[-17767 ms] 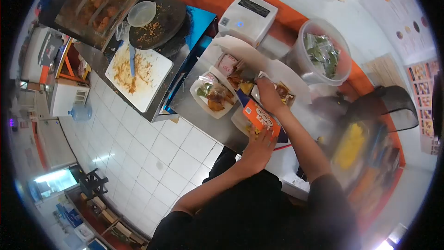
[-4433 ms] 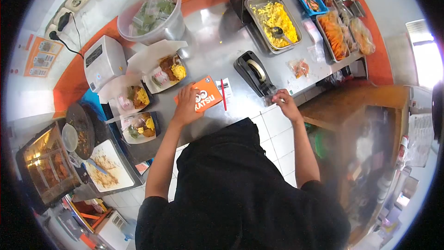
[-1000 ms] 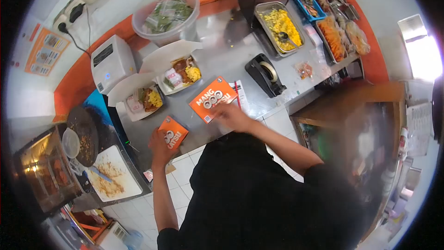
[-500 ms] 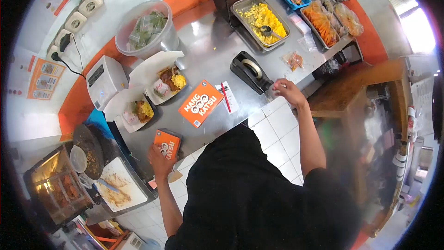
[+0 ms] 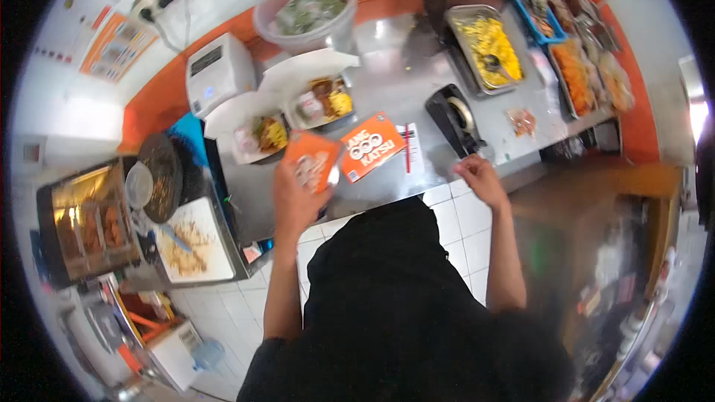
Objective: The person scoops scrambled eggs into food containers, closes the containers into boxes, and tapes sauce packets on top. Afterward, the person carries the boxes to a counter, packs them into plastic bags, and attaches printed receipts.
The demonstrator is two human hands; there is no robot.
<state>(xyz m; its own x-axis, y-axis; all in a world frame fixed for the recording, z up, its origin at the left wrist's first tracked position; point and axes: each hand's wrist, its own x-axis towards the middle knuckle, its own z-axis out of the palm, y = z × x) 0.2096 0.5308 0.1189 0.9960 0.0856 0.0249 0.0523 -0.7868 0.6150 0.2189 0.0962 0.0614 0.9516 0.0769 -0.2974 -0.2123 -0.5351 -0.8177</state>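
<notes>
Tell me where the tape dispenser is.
In the head view, the tape dispenser stands on the counter right of centre, between the red pen and the tray of yellow food, beyond the right hand.

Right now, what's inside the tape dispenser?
A pale tape roll, seated in the dispenser; only its upper part shows. The rest is covered by the dispenser's body, so the roll's mount can't be seen.

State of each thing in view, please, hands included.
Bare left hand: gripping
Held printed orange carton: lid apparently down
Resting printed orange carton: looks closed
Two white-lined cardboard cartons: open, filled
Rectangular metal tray: uncovered, holding yellow food
Round clear plastic tub: open, holding bagged greens
Black tape dispenser: loaded
Bare right hand: fingers curled, contents unclear
</notes>
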